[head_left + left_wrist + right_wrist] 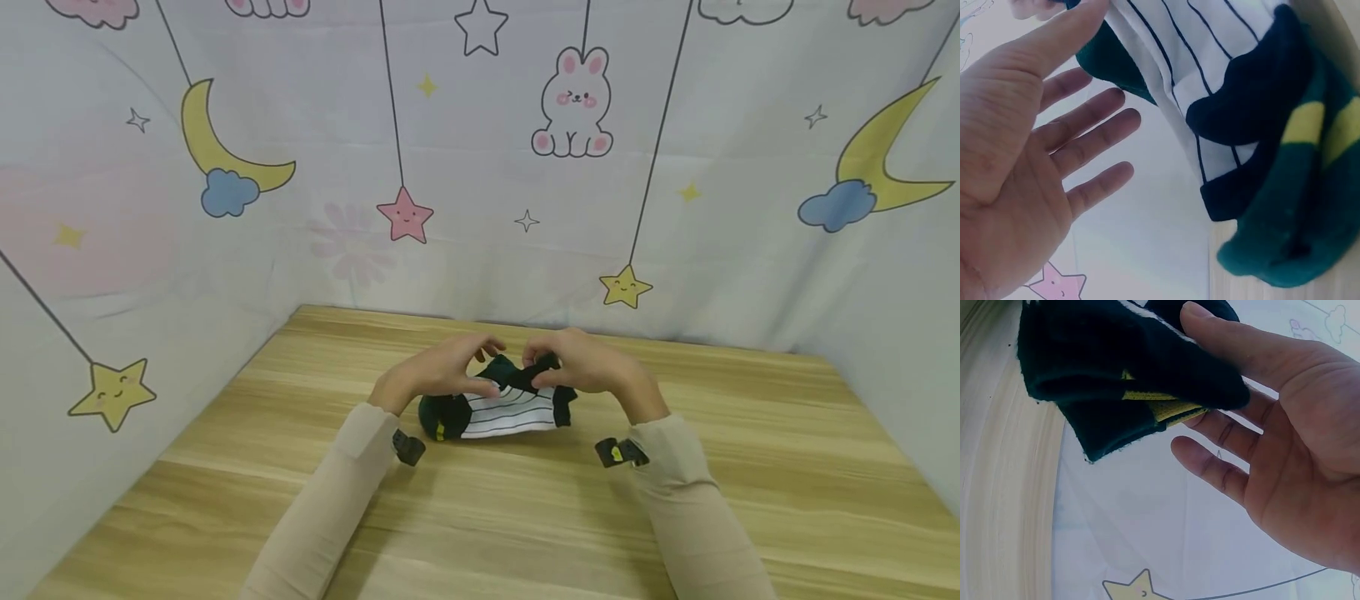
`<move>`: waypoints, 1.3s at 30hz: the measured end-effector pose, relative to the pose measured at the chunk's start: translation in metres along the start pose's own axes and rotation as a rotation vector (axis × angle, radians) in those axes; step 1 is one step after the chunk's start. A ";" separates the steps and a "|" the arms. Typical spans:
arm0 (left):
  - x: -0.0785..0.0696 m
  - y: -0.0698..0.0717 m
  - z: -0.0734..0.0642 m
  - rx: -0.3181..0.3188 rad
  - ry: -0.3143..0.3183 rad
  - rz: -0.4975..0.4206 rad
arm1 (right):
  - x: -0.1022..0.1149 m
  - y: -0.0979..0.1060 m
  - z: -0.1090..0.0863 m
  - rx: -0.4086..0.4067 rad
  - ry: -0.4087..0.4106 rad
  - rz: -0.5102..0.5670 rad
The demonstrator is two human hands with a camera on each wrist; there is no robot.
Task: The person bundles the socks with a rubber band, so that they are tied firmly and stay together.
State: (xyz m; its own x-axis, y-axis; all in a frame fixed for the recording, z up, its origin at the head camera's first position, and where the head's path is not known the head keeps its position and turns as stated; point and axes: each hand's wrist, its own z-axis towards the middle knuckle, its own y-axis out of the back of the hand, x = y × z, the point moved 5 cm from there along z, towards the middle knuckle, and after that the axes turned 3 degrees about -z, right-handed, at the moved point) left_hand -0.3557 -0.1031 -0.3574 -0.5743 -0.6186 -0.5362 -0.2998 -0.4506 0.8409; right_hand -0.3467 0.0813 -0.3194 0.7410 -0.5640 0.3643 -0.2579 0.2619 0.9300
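A pair of socks point(513, 414), white with thin dark stripes and with black and dark green ends, lies across the wooden table in the head view. My left hand point(442, 367) is over their left part, thumb tip against the striped cloth. In the left wrist view its other fingers point(1094, 128) are spread behind the fabric, apart from one another. My right hand point(585, 362) pinches the dark cloth near the right end. The right wrist view has its thumb in front of the dark green fabric point(1104, 372) with yellow bands, fingers partly hidden behind.
The wood-grain table point(487, 517) runs back to a white fabric backdrop point(480, 158) printed with moons, stars and a rabbit. Side walls of the same cloth flank it. Small black devices point(408, 448) are strapped at both wrists.
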 end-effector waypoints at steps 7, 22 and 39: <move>-0.006 -0.002 0.000 0.031 -0.039 0.037 | 0.011 0.002 0.000 -0.023 0.059 -0.004; -0.014 -0.006 0.001 0.092 -0.089 0.069 | 0.011 0.006 0.000 -0.079 0.076 0.032; -0.014 -0.006 0.001 0.111 -0.098 0.125 | 0.007 0.002 -0.001 -0.022 0.010 0.024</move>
State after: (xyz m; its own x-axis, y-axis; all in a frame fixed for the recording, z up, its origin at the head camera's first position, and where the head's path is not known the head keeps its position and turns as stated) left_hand -0.3467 -0.0907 -0.3553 -0.6823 -0.5972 -0.4216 -0.3001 -0.2970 0.9065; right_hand -0.3417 0.0790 -0.3148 0.7410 -0.5497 0.3858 -0.2618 0.2926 0.9197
